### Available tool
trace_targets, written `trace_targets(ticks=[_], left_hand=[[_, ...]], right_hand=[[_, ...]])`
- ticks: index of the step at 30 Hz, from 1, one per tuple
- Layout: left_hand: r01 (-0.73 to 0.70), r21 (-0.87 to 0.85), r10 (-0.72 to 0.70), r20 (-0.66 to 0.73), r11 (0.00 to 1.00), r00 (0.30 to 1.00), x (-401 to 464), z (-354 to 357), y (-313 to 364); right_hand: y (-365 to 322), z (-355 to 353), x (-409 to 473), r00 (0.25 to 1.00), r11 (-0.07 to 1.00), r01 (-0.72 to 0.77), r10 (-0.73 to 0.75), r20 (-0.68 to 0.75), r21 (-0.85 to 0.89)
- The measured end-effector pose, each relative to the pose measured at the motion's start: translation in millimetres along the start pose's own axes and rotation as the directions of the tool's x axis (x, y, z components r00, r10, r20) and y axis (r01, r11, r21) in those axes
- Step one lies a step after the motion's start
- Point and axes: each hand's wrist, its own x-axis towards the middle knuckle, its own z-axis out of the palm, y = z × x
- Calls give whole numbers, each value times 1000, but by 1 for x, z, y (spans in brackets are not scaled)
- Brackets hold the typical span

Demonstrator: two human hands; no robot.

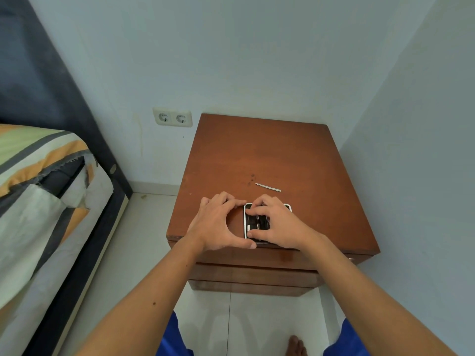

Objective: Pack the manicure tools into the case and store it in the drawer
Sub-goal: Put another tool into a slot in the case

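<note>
The left hand [218, 224] is spread in a wide curve beside the case [246, 222], forefinger at its far corner and thumb at its near corner, steadying it rather than gripping. The case lies open near the front edge of the wooden surface [270, 155], dark tools strapped inside. The right hand [279, 224] rests over it, fingers [257, 204] curled down and pressing on the tools; whether they pinch one, I cannot tell. Packing appears to be underway. One slim metal tool [268, 187] lies loose beyond the case; the next move likely calls for fetching it.
</note>
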Motion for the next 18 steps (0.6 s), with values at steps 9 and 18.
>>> trace_targets(ticks=[9,18], left_hand=[[-12,-11,12,-13,1000,1000,0,-1,0],[-3,-19,3,-4,1000,1000,0,-3,1]], right_hand=[[16,-30,28,900,979,-138,187,-394,150],[32,-44,62,939,949,-276,233,-254,-151]])
